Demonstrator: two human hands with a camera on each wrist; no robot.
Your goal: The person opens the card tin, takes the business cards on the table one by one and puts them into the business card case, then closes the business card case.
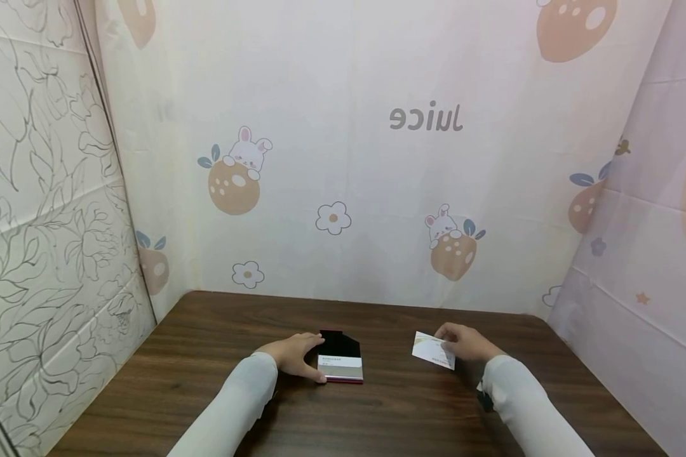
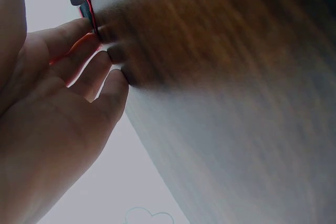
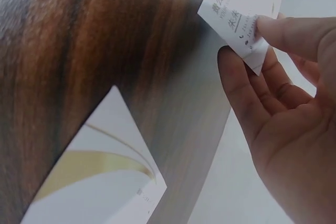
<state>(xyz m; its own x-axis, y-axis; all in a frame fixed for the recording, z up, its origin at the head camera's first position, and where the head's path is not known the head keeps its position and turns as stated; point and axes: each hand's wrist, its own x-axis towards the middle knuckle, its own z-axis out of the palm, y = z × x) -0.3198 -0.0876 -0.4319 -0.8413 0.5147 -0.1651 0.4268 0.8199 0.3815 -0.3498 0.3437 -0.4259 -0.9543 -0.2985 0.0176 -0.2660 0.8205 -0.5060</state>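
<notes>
My left hand (image 1: 293,355) is at the left side of a flat black case (image 1: 340,344) with a red edge, lying opened on the table. Its thumb is by the front corner and its fingers by the back, holding the case between them. A white and grey card (image 1: 340,368) shows in the front part of the case. In the left wrist view the fingertips meet the table next to the red edge. To the right, my right hand (image 1: 470,343) pinches a white printed business card (image 1: 432,350) between thumb and fingers, tilted over the table.
In the right wrist view another white card (image 3: 100,177) with a gold swoosh appears at the lower left. The brown wooden table (image 1: 377,422) ends at the back against a printed cloth (image 1: 343,158); patterned cloths also hang left and right.
</notes>
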